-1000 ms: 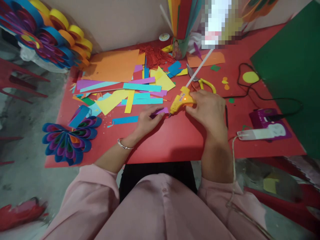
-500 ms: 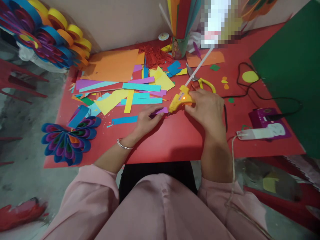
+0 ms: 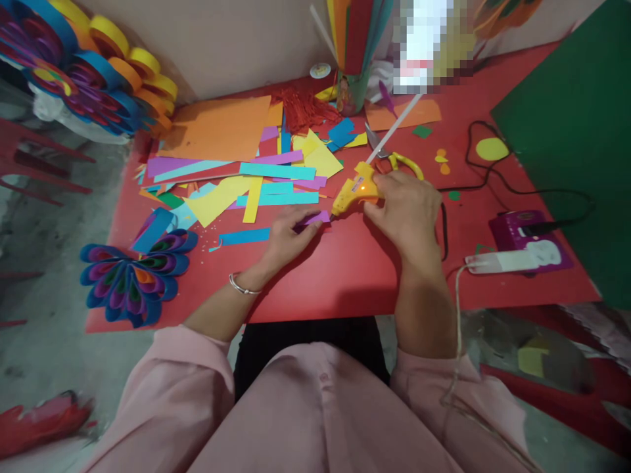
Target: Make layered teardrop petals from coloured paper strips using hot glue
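Observation:
My right hand is closed around a yellow hot glue gun with a white glue stick jutting from its back. The gun's nozzle points down-left at the end of a purple paper strip. My left hand pinches that strip and presses it on the red table. A blue paper strip lies just left of my left hand.
Several coloured paper strips and sheets cover the table's far left. A folded paper flower lies at the near left. Yellow-handled scissors sit behind the gun. A power strip and black cable are right, beside a green board.
Both hands and the glue gun stay almost where they were; the whole view has only shifted slightly up and left.

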### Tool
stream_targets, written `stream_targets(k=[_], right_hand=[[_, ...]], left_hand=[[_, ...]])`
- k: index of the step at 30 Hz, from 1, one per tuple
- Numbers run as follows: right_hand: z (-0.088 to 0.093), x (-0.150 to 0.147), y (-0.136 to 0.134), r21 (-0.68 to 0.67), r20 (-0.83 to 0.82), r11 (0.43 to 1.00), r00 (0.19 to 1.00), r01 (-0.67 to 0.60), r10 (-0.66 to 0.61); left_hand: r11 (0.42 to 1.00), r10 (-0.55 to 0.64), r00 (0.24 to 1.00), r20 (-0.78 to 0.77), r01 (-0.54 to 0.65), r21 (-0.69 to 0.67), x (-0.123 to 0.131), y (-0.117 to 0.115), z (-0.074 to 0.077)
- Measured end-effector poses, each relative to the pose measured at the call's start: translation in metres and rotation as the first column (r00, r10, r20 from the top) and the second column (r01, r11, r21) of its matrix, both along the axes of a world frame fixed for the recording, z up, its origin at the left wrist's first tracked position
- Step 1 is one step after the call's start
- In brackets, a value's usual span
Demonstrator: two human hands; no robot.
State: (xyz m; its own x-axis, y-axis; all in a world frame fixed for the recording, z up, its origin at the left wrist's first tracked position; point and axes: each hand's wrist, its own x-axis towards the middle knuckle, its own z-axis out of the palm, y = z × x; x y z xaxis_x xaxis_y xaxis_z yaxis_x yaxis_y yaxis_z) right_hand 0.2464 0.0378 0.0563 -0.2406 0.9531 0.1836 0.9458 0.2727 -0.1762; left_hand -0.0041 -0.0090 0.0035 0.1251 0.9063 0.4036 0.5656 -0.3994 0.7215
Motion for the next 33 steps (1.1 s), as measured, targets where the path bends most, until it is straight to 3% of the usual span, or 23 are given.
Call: stream_targets(k=[10,22,33], right_hand=[[-0.006,0.0,0.002,0.04,-0.006,0.999,1.0,0.012,-0.011],[0.004,0.001,-0.002,0.043,-0.048,0.999,0.999,0.009,-0.007],[0.001,0.002,-0.002,0.037,-0.078,0.999,0.997,0.007,-0.005]], left_hand=[[1.0,0.012,1.0,0.003,-0.012,-0.005,-0.001,0.0,-0.002],[0.999,0.024,1.0,0.009,-0.024,-0.034,0.0,0.0,0.0],[0.999,0.005,1.0,-0.001,-0.005,-0.034,-0.001,0.0,0.001]])
